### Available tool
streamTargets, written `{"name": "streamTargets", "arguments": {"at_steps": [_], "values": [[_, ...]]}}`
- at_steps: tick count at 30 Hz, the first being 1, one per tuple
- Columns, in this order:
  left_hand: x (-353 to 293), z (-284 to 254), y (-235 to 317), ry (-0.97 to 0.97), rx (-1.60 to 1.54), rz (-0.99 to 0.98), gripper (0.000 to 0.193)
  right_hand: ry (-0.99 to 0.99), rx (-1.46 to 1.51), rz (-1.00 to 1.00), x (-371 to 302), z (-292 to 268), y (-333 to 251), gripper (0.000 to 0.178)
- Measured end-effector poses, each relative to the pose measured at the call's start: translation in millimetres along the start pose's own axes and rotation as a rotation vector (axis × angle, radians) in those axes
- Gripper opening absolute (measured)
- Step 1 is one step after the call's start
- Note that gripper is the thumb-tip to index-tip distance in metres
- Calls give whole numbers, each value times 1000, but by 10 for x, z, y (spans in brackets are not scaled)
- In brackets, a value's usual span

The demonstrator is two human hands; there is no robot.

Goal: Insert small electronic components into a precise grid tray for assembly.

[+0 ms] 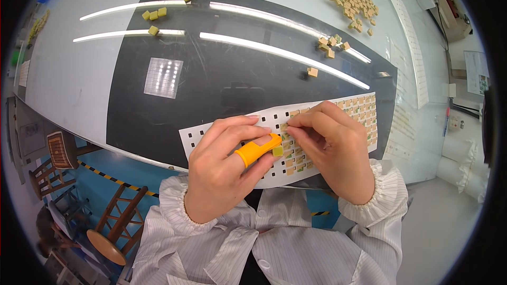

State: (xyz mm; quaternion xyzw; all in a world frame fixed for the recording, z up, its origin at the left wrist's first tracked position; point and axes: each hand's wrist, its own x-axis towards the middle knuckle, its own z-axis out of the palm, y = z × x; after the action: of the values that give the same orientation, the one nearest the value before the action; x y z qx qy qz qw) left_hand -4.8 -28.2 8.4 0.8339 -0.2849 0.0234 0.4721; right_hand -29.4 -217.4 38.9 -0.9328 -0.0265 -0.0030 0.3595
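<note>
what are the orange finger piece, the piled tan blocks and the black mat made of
Orange finger piece: probably moulded plastic, smooth and evenly coloured. Piled tan blocks: perhaps wood, from their matt, pale-brown faces. Black mat: perhaps rubber or plastic, glossy, given its mirror-like reflections and fine scuffs.

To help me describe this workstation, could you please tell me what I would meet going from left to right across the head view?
Brown checked seat, gridded square sheet, left hand, right hand, long white strip, white rolls.

White black-squared sheet [269, 112], tan blocks [355, 110] rowed at right, yellowish block [278, 151] mid-sheet
</note>
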Motion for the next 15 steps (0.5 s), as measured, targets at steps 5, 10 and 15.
{"name": "streamTargets", "arguments": {"at_steps": [5,10,15], "values": [[2,2,3,2,1,-7,24,1,-17,-29,-7,-7,0,12],[-3,0,-2,5,-1,-8,25,-37,42,58,13,-23,-22,9],[-1,-20,2,3,1,-7,26,-145,210,181,77,-122,-58,11]]}}
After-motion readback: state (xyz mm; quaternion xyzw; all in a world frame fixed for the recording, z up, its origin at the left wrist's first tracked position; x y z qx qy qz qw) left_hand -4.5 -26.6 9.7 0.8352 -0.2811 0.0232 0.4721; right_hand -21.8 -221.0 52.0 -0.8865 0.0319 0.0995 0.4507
